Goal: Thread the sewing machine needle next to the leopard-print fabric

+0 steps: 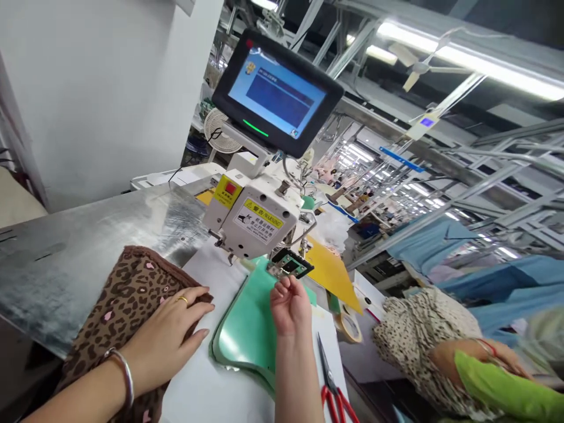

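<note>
Resting flat with fingers spread, the left hand (170, 338) pins the leopard-print fabric (126, 296) at lower left, while the right hand (289, 305) pinches the green template (247, 335) under the sewing machine (255, 220) to steady it.

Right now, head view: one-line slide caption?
Left hand flat on leopard-print fabric, right hand at sewing machine clamp.

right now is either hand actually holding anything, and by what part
Nothing is clearly gripped. The left hand lies flat on the leopard-print fabric; the right hand has its fingertips at the green template top edge, beside the clamp.
</note>
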`<move>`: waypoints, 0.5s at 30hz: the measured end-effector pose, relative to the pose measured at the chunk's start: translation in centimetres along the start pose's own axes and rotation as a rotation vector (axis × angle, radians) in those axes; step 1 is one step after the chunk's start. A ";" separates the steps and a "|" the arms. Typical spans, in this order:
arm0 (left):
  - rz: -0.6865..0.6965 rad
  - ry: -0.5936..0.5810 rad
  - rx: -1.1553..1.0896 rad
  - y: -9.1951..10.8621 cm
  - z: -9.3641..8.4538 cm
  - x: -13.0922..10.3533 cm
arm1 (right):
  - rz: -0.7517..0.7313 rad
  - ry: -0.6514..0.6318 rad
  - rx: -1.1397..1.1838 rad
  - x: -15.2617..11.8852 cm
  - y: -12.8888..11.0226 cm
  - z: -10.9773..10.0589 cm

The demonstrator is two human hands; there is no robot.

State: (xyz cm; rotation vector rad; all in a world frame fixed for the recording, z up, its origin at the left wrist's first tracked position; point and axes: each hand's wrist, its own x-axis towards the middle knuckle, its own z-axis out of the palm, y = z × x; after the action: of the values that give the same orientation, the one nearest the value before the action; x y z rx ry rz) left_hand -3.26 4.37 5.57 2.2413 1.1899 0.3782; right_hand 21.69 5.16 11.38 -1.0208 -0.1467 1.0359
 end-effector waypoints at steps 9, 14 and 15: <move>0.019 0.015 0.029 -0.4 0.1 0.2 | -0.326 0.248 -0.191 0.6 -0.6 -3.1; 0.037 0.036 0.041 -0.7 0.3 0.3 | -0.459 0.293 -0.280 0.6 -1.1 -3.6; 0.034 0.035 0.043 -0.8 0.4 0.4 | -0.510 0.277 -0.333 0.4 -1.2 -3.3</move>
State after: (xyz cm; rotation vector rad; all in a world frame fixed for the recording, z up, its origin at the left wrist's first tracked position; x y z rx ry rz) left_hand -3.39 4.88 4.79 2.3029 1.1890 0.4109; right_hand 24.48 3.25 10.31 -1.3300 -0.3403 0.4065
